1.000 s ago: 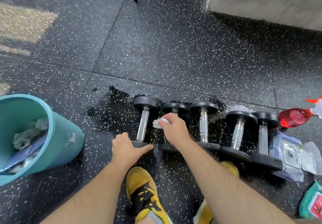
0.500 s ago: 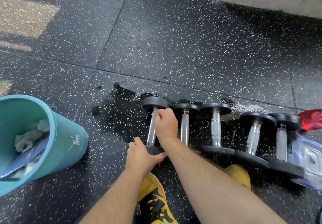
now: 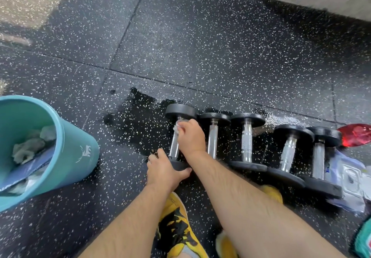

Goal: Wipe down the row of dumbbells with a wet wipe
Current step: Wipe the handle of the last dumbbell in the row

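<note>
A: Where were we at this moment?
B: On the first dumbbell [image 3: 181,111], at the left end of the row of dumbbells [image 3: 246,137] on the floor [image 3: 200,47]. Our right hand [image 3: 190,137] was clamped on the wipe [image 3: 177,126], pressing it to the top of the steel handle just under the far head. Our left hand [image 3: 164,169] was curled over the near head, pinning it.
A: Risks?
B: Three, as we judged it. One: the heads were round and a wet patch [image 3: 140,121] lay right beside them. Had the left hand eased off, a sideways rub could have rolled the weight out into the puddle.
A: And toward us?
B: Two: our shoe [image 3: 176,227] sat just below the near head. A hard pull down the handle could have slid the weight onto the toes.
A: Third?
B: The wipe was a small wad, mostly hidden under the fingers. On a slick handle it could have slipped out, or we could have cleaned only one side. Our right forearm also crossed the near end of the second dumbbell [image 3: 213,137], so a wide stroke might have knocked it.
A: The other dumbbells?
B: We couldn't tell which were done.
</note>
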Action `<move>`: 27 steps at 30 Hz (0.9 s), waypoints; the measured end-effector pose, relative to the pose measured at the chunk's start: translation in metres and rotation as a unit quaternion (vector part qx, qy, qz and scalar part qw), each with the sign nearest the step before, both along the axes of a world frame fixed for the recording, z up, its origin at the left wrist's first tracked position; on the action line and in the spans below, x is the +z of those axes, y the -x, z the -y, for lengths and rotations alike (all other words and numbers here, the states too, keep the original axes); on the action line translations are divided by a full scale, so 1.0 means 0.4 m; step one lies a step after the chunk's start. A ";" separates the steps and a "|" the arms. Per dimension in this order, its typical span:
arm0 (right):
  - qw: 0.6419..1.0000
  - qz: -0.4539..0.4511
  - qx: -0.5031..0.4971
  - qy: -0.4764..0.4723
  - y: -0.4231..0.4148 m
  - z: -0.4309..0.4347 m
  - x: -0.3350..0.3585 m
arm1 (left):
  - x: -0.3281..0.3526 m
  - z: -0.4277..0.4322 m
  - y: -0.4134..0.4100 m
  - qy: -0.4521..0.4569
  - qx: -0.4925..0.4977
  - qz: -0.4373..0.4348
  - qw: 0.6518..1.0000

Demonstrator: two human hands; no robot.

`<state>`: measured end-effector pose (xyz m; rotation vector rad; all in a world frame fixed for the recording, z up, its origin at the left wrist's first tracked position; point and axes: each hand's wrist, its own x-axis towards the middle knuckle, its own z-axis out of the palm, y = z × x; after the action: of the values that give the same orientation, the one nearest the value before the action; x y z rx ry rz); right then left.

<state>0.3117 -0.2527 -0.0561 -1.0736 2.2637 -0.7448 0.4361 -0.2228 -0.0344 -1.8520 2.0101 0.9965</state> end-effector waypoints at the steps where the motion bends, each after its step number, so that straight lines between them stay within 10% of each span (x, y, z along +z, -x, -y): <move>1: 1.000 0.004 0.005 -0.013 0.007 0.002 0.005 | 0.002 -0.003 0.002 0.001 0.000 0.000 1.000; 27: 0.994 0.075 -0.073 0.032 -0.025 -0.026 0.007 | 0.008 -0.001 -0.001 0.011 0.007 -0.005 1.000</move>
<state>0.3218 -0.2422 -0.0531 -0.8555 2.2188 -0.9321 0.4365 -0.2223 -0.0310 -1.8783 2.0240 0.9949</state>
